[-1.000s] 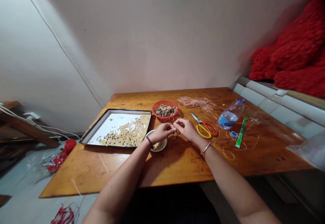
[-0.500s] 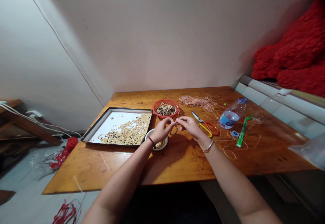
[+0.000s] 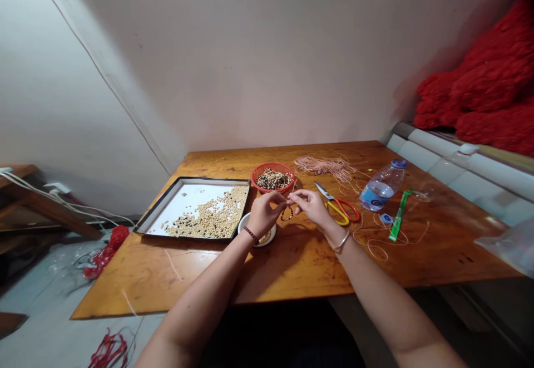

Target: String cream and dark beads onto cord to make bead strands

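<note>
A small loop of dark and light beads (image 3: 287, 215), a beaded bracelet, hangs just below my fingertips. My left hand (image 3: 266, 212) pinches its thin string end, thumb against fingers. Close beside it, my right hand (image 3: 311, 205) is pinched on the same string, and a fine strand sticks up above the fingers. Under my left hand stands a white bowl (image 3: 272, 238) with pale beads, partly hidden by the wrist. Behind the hands sits a red basket (image 3: 253, 174) full of strung dark and light beads.
A black-edged tray (image 3: 167, 204) of loose beads lies at left. Scissors (image 3: 339, 211), a tangle of pink string (image 3: 323, 166), a water bottle (image 3: 380, 187) and a green packet (image 3: 400, 216) lie at right on the wooden table (image 3: 312, 273). Red yarn (image 3: 484, 84) is piled far right.
Both hands stay together in nearly the same place, with only slight finger movement. The beaded loop below them has turned a little and shows more openly.
</note>
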A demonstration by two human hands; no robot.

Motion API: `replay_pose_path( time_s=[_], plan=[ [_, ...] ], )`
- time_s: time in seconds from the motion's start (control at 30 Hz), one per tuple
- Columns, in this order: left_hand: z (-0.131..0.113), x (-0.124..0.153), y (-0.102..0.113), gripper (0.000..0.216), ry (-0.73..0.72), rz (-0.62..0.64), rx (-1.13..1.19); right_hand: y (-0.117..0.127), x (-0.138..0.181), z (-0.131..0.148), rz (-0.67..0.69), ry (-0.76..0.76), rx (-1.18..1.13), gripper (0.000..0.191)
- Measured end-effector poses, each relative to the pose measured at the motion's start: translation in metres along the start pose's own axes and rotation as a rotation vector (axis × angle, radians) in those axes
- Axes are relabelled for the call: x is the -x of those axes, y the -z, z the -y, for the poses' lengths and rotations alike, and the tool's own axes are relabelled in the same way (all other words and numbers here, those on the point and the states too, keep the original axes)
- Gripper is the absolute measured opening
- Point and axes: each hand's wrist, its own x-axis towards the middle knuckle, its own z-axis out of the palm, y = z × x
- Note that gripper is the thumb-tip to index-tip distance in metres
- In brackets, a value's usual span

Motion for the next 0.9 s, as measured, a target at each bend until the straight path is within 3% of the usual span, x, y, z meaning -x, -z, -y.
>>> replay_pose_path(
  time_s=[0.3,0.53,0.9],
  plan=[
    [0.0048,0.0022,-0.0014,0.014,-0.128,-0.024,-0.275,0.0004,0.0020,-0.0019,0.009,0.073,0.103,0.033],
    [-0.0002,0.0038,-0.0024,0.014,-0.325,-0.077,-0.598,0.0008,0.0019,0.0044,0.016,-0.020,-0.032,0.033],
    [0.0028,0.0079,-0.0066,0.009,-0.327,-0.131,-0.626,-0.0050,0.0035,0.0030,0.057,0.031,-0.004,0.032]
  ],
)
